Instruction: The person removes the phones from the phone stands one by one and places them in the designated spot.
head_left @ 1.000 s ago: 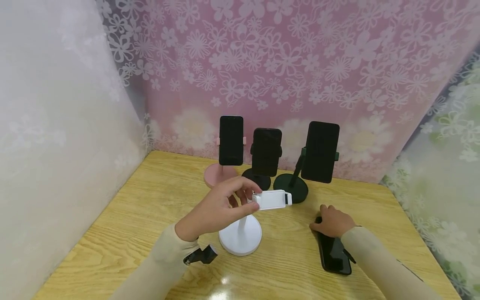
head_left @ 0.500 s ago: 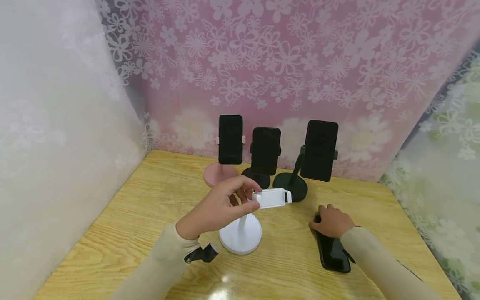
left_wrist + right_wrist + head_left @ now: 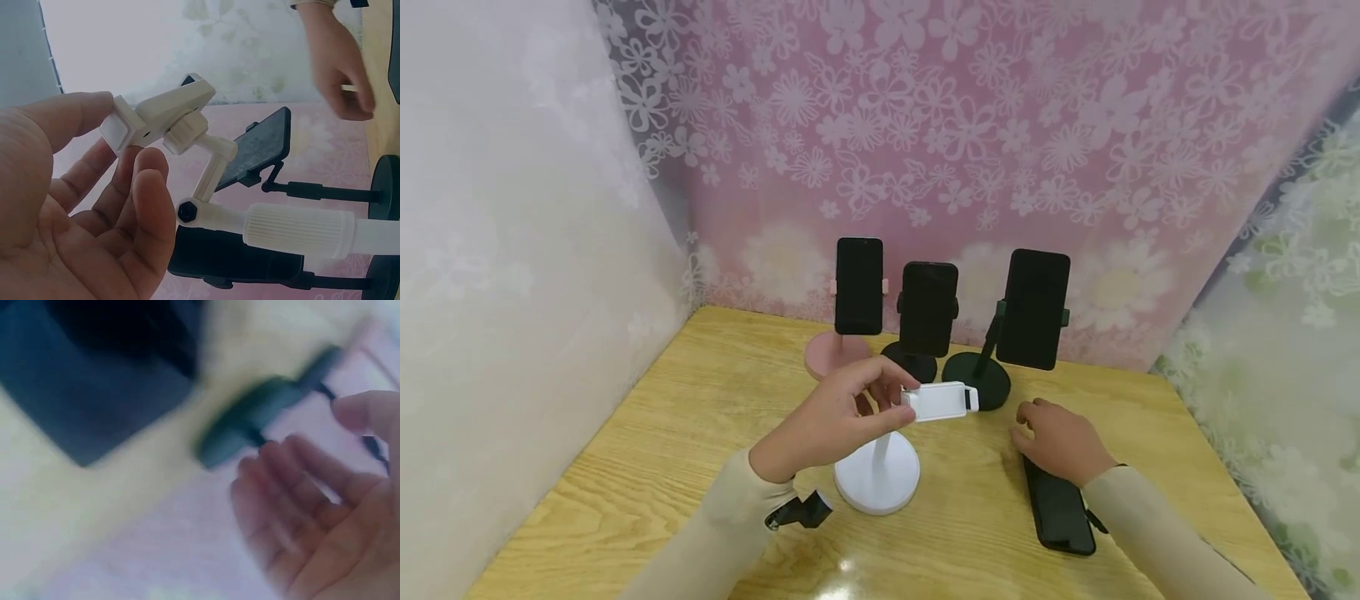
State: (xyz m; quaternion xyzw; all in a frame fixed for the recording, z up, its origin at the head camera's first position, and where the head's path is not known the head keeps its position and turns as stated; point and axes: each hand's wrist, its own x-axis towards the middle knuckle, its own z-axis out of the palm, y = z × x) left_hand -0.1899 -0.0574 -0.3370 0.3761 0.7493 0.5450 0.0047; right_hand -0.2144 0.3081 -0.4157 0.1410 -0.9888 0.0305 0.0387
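The right hand [image 3: 1063, 442] has lifted off the phone [image 3: 1058, 512], which lies below it; its fingers are loosely bent, holding nothing. The left hand [image 3: 831, 421] pinches the near end of the white clamp [image 3: 942, 402]; a steady pinch there should stop the stand [image 3: 877, 487] turning.

A: Specify colours at the centre of the frame.
B: Stand [image 3: 877, 479]: white, with a black bolt [image 3: 187, 211]. Above, left to right: pink base [image 3: 827, 354], black base [image 3: 921, 367], dark green base [image 3: 988, 386].
A: Lower right?
B: Phone [image 3: 1060, 517]: black. Sleeve [image 3: 1157, 525]: plain cream.
A: Patterns?
B: Curtain [image 3: 925, 125], top centre: pink-mauve, white floral print. Tabletop [image 3: 955, 533], lower frame: yellow-brown wood grain.
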